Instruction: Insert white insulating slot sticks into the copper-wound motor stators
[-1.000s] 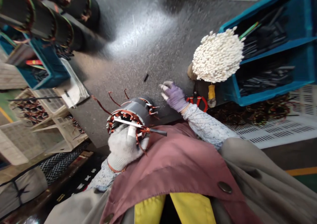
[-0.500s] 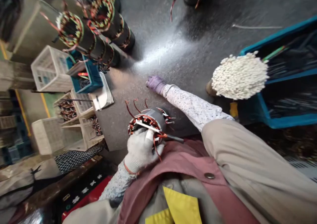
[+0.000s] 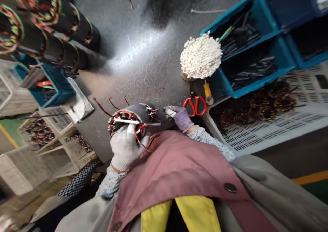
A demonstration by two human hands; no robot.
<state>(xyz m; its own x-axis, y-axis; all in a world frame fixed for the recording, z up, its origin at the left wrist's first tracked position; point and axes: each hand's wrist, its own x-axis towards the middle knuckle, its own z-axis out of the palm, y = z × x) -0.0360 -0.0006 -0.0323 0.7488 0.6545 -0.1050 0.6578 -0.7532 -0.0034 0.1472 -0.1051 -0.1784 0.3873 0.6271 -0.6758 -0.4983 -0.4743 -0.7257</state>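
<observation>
A motor stator (image 3: 137,113) with a grey body and copper windings lies on its side on the dark worktop, close to my apron. My left hand (image 3: 126,144), in a white knit glove, is closed on its left end. A thin white strip (image 3: 125,121) crosses the stator's opening above the left thumb, and a grey sleeve (image 3: 153,124) covers a lead beside it. My right hand (image 3: 180,117), in a purple glove, is pinched at the stator's right end, near white-tipped leads. What lies between its fingertips is too small to make out. Brown leads (image 3: 112,103) stick up from the stator.
Red-handled scissors (image 3: 195,105) and a yellow-handled tool (image 3: 207,90) lie right of my right hand. Behind them are a heap of white pieces (image 3: 201,55) and blue bins (image 3: 258,67) of dark sleeves. Stacked stators (image 3: 64,47) stand at left, above crates (image 3: 38,132).
My right hand has come back from the middle of the worktop to the stator's right end and is now pinched there. The view has swung right; my left hand keeps its hold.
</observation>
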